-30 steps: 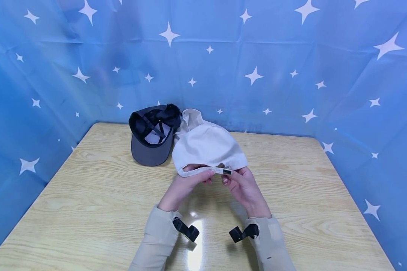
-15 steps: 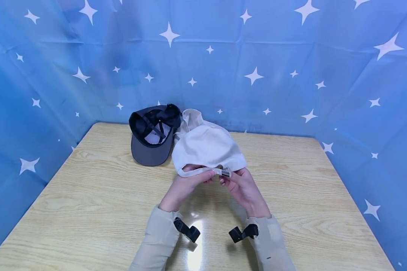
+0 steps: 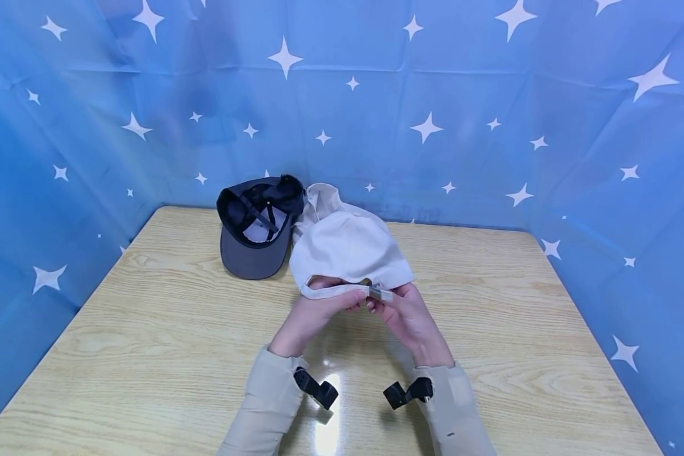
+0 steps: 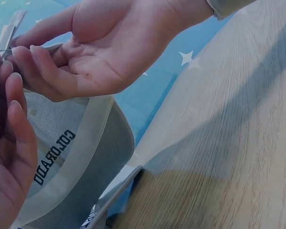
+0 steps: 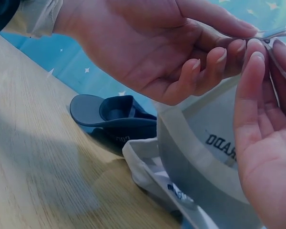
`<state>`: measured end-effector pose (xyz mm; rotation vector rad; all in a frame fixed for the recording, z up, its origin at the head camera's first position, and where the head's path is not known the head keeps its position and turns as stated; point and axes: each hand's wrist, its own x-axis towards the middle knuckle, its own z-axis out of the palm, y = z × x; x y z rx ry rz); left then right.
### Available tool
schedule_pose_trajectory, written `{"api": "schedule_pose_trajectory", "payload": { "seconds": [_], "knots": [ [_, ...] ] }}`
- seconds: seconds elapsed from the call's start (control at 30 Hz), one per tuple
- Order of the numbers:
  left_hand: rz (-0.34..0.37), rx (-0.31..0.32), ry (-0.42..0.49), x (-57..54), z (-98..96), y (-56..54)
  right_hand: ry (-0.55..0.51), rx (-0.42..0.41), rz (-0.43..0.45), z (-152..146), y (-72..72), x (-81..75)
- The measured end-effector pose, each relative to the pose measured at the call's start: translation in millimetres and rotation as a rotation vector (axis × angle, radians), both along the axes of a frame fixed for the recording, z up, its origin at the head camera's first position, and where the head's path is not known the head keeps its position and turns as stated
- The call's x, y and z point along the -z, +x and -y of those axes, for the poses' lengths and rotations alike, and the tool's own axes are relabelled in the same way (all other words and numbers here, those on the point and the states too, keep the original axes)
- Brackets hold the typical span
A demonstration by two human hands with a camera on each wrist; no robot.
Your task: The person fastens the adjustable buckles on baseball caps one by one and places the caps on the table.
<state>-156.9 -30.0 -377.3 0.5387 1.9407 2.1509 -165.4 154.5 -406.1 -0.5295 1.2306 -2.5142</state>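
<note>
In the head view, a pale cap (image 3: 348,250) is held with its adjustable back strap (image 3: 333,292) towards me. My left hand (image 3: 319,309) pinches the strap with thumb and fingers, just left of its metal buckle (image 3: 375,293). At the buckle's right, my right hand (image 3: 411,311) pinches the strap's end. The left wrist view shows my left hand (image 4: 12,157) and right hand (image 4: 105,52) meeting at the strap (image 4: 8,36). Dark "COLORADO" lettering (image 4: 55,155) marks the cap's inside.
A dark cap (image 3: 255,259) lies with its hollow up at the left. Pale fabric (image 3: 322,199) sits between it and the held cap; I cannot tell whether it is a separate piece. Behind the wooden table (image 3: 148,342) hangs a blue star-patterned cloth (image 3: 342,152).
The strap's metal buckle has shifted slightly left and tilted, and more of the pale strap end shows to its right. Both hands have moved only slightly; the dark cap stays put.
</note>
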Motion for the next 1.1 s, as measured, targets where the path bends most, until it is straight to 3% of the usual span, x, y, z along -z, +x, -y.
{"api": "schedule_pose_trajectory", "payload": {
  "seconds": [0.17,0.67,0.87,1.1],
  "knots": [
    [-0.001,-0.007,-0.002,-8.3,-0.9,4.9,0.008,0.004,0.007,0.4,0.4,-0.2],
    [0.022,0.006,0.01,-5.3,-3.3,3.6,0.056,0.053,0.024,1.6,0.0,-1.1],
    [0.005,0.039,0.04,-3.1,-0.5,1.8,0.017,0.045,0.038,0.4,-0.5,-0.4],
    [0.023,0.016,0.059,-4.1,3.6,0.5,-0.015,0.046,0.039,-2.8,-0.5,0.9]
  ]
}}
